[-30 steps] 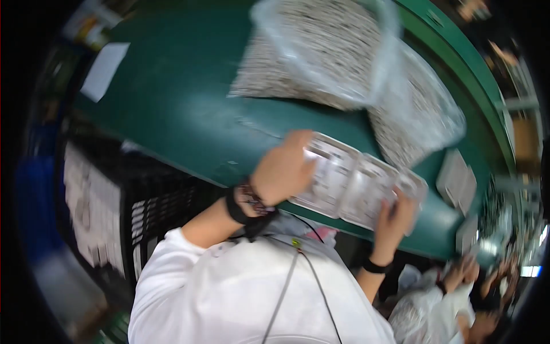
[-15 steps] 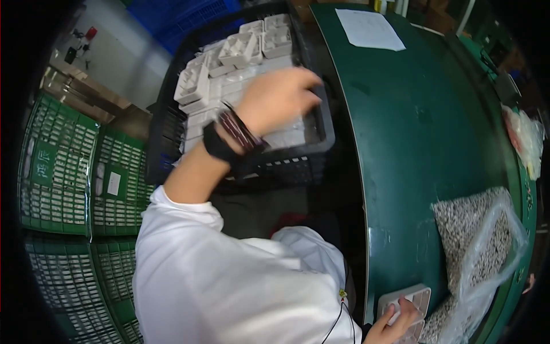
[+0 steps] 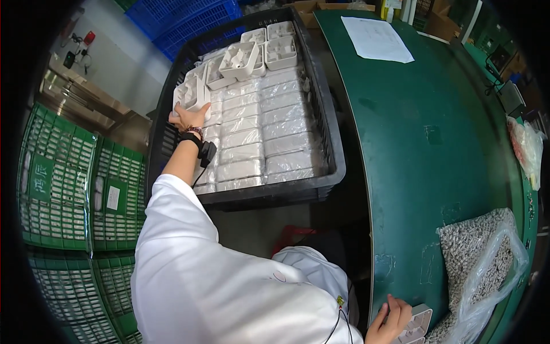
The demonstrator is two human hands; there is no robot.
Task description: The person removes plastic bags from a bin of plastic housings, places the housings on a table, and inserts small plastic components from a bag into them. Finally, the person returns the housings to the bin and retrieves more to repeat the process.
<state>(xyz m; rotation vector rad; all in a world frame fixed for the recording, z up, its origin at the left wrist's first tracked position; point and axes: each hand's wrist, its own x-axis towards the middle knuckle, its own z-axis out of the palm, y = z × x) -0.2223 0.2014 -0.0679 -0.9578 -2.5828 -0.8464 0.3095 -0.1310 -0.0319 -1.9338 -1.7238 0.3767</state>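
Note:
My left hand reaches into a black plastic crate. Its thumb and fingers are closed around the near end of a white plastic box with inner ribs, at the crate's left side. Several similar open white boxes, such as one white box, sit at the crate's far end. Below them lie rows of clear-wrapped white pieces. My right hand is open at the near edge of the green table, fingers stretched out, beside a compartmented white tray-like box. The lower part of that box is cut off by the frame.
The green table bears a clear bag of small grey pieces and a white paper sheet. Stacked green crates stand at the left, blue crates behind. Another plastic bag hangs at the far right edge.
My left hand has swung from above the crate's right part to its left side and taken hold of a white box. My right hand has shifted slightly off the box on the table.

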